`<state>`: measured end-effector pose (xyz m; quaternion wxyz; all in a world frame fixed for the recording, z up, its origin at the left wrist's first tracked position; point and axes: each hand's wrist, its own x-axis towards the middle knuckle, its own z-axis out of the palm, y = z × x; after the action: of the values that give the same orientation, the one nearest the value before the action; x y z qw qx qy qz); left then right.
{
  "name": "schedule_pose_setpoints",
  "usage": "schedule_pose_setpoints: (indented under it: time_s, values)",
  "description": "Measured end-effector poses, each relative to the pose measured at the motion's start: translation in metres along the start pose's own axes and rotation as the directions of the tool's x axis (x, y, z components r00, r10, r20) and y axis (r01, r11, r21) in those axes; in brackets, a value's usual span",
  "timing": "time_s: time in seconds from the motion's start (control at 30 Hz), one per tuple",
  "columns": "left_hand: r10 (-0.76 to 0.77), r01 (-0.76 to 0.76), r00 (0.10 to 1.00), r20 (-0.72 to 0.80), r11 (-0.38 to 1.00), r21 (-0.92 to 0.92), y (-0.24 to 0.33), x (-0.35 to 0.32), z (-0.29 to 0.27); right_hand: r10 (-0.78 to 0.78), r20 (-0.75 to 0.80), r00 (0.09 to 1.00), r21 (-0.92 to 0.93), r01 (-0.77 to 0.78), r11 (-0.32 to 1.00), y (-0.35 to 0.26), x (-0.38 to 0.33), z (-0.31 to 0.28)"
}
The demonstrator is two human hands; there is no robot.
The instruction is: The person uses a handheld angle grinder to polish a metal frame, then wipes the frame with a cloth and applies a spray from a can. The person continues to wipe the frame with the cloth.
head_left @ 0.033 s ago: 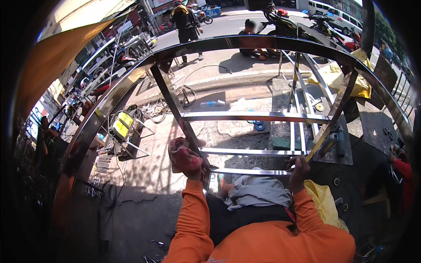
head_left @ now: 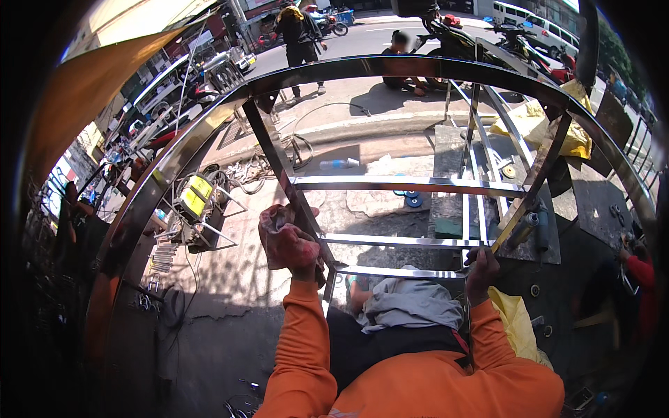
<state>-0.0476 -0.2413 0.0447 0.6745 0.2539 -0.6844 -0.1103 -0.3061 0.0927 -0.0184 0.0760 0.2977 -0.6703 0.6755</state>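
Note:
A shiny metal frame [head_left: 411,184] of square tubing stands tilted in front of me, with several crossbars between two long sides. My left hand [head_left: 304,272] is closed on a stained reddish rag [head_left: 282,240], at the left side bar near the lower crossbars. The rag covers most of its fingers. On the opposite side bar, my right hand [head_left: 481,273] is wrapped round the metal close to the lowest crossbar [head_left: 401,272]. A grey cloth [head_left: 411,303] lies over my lap, below that crossbar.
A yellow-sided machine [head_left: 198,195] with cables sits on the ground at left. Beyond the frame lie a plastic bottle [head_left: 339,164] and blue discs [head_left: 412,199]. A yellow sack [head_left: 514,324] is by my right arm. One person [head_left: 297,49] stands ahead; red-sleeved person [head_left: 640,268] works at right.
My left hand has shifted slightly left and up with the rag, which now shows more. My right hand has turned a little, its fingers curled closer round the bar.

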Motion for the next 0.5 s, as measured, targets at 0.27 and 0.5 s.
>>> schedule_pose_setpoints:
  time_s: [0.27, 0.5]
  values:
    - [0.018, -0.018, 1.000, -0.003, 0.922, -0.386, 0.118, 0.204, 0.038, -0.369, -0.235, 0.899, -0.378, 0.265, 0.887, -0.011, 0.015, 0.004]
    - [0.334, -0.343, 0.937, 0.106, 0.935, 0.091, 0.134, 0.220, 0.029, -0.023, -0.180, 0.983, -0.058, 0.013, 0.998, 0.010, 0.020, -0.025]
